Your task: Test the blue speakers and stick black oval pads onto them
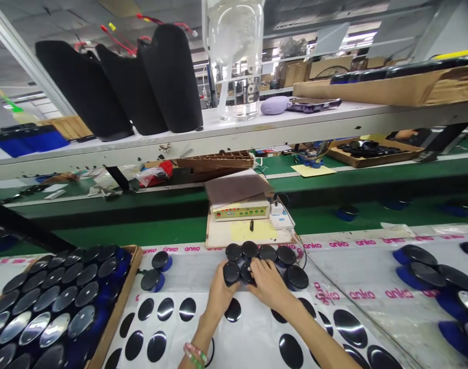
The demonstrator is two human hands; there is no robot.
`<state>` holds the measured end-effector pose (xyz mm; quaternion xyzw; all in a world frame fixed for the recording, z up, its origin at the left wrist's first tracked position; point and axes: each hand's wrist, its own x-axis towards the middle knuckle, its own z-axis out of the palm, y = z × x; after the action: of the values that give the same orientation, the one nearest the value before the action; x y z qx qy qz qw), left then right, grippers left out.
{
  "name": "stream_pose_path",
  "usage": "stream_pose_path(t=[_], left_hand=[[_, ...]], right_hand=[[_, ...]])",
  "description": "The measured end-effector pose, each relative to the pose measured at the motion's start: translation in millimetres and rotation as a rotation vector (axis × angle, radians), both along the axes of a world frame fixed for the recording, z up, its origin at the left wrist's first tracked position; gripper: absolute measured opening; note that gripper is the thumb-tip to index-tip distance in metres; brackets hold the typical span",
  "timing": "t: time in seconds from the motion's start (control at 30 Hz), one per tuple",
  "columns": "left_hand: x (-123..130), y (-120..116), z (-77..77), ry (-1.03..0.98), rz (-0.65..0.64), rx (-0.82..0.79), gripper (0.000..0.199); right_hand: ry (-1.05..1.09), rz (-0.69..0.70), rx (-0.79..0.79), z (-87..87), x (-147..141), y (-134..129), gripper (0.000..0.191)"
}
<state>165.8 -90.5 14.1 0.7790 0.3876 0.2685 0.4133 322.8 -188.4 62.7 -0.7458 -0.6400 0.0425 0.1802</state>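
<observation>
My left hand (pixel 220 292) curls round a black round-topped piece (pixel 231 272) on the work surface. Close beside it, my right hand (pixel 267 282) has its fingers bent over the top of another black round piece (pixel 247 271). Several similar pieces (pixel 250 249) stand just beyond both hands, and one (pixel 296 277) is to the right of my right hand. Beneath my forearms lies a white sheet (pixel 195 338) with black discs (pixel 187 309) on it.
A cardboard tray (pixel 117 307) of black-topped blue pieces stands left. More pieces (pixel 422 275) are at right. Behind the hands is a control box (pixel 241 210) with a cable. A shelf (pixel 234 134) holds black cases (pixel 174 77) and a clear bottle (pixel 236 61).
</observation>
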Motion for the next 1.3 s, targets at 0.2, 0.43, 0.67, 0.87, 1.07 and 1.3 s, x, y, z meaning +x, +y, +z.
stream_pose_path(t=[0.2, 0.43, 0.67, 0.87, 1.07, 1.3], left_hand=[[-13.3, -12.5, -1.5, -0.092, 0.094, -0.086, 0.059], [-2.8, 24.8, 8.7, -0.091, -0.072, -0.124, 0.053], [47.2, 59.4, 1.9, -0.054, -0.101, -0.100, 0.030], [33.9, 54.7, 16.7, -0.132, 0.050, -0.024, 0.047], [25.2, 41.8, 54.9, -0.135, 0.068, 0.022, 0.059], [24.6, 21.0, 106.0, -0.118, -0.127, 0.055, 0.041]], right_hand=[[-0.057, 0.088, -0.077, -8.6, -9.0, 6.7, 0.021], [-0.098, -0.003, -0.110, 11.3, 6.2, 27.9, 0.019], [-0.044, -0.037, -0.184, -3.0, 28.9, 70.5, 0.028], [0.130, -0.020, -0.129, -2.8, 32.5, 62.4, 0.027], [0.420, 0.053, -0.002, 32.8, 23.1, 60.4, 0.042], [0.672, 0.153, 0.058, 73.6, 6.1, 51.0, 0.033]])
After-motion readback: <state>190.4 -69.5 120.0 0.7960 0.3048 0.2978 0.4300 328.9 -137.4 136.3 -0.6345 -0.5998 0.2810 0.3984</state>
